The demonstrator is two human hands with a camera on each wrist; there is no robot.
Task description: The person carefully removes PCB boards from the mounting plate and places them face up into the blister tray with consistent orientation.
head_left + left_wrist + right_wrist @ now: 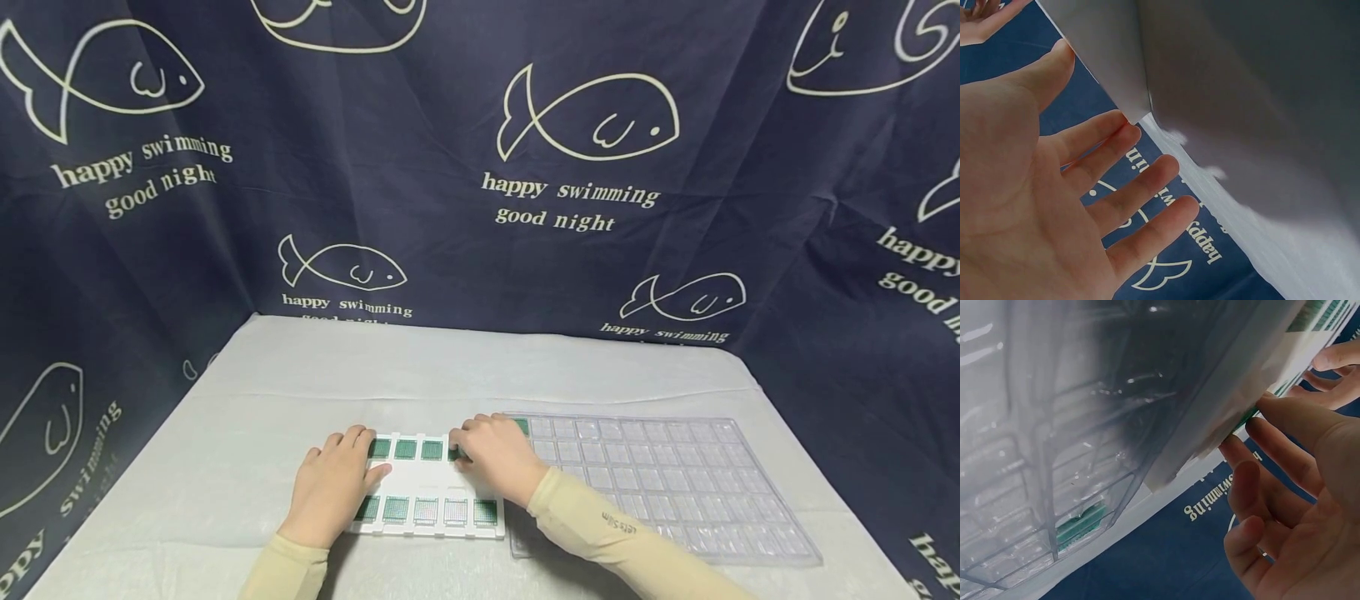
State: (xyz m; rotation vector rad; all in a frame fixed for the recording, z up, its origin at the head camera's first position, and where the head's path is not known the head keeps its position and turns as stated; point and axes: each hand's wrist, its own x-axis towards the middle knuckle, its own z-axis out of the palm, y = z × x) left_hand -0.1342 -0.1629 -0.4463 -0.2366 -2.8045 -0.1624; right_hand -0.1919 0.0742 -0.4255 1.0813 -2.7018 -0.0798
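Observation:
A white tray [408, 476] holds two rows of small green circuit boards [406, 450], several in each. My left hand [330, 479] rests at the tray's left end, fingers fairly straight, thumb over its top; in the left wrist view the index fingertip touches a corner. My right hand [498, 457] is at the tray's far right slot, pinching a green circuit board [1246, 419] between thumb and fingers. The fingers partly hide this board. Right of the tray lies a clear plastic compartment box [645, 483], with a green board [522, 427] in its far left compartment.
A white cloth covers the table [420, 367]. Dark blue fabric [450, 167] printed with fish and words hangs behind and at both sides. The right forearm, in a cream sleeve [607, 525], passes over the clear box's near left part.

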